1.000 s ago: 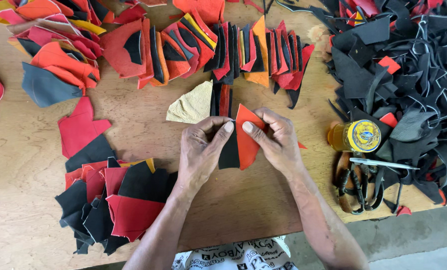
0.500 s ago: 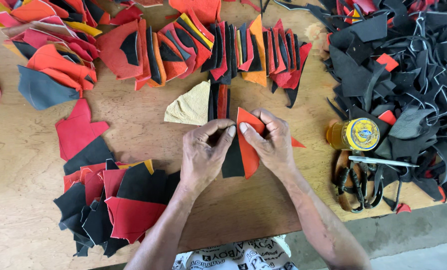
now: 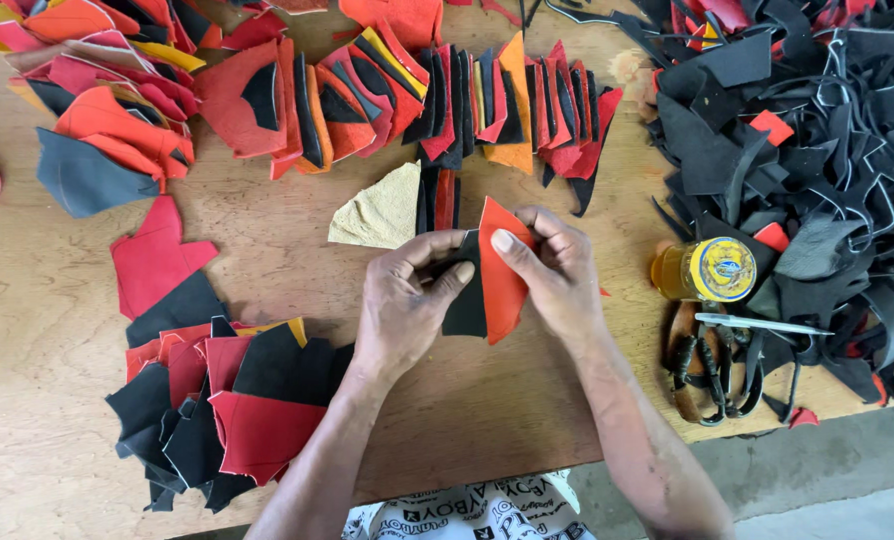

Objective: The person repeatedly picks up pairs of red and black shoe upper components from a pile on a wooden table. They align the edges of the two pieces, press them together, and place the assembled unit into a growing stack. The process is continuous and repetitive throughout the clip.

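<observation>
The fingers of the left hand [image 3: 404,305] and right hand [image 3: 557,275] pinch an orange leather piece overlapping a black one [image 3: 487,280] at frame centre; it looks thin, light, floppy, best gripped along the edges.

A broad, pale brown wooden worktable [image 3: 57,330] with visible grain fills nearly the whole view, lit by soft, even light with faint shadows. At five o'clock its edge gives way to a strip of smooth grey concrete floor [image 3: 827,480].
</observation>
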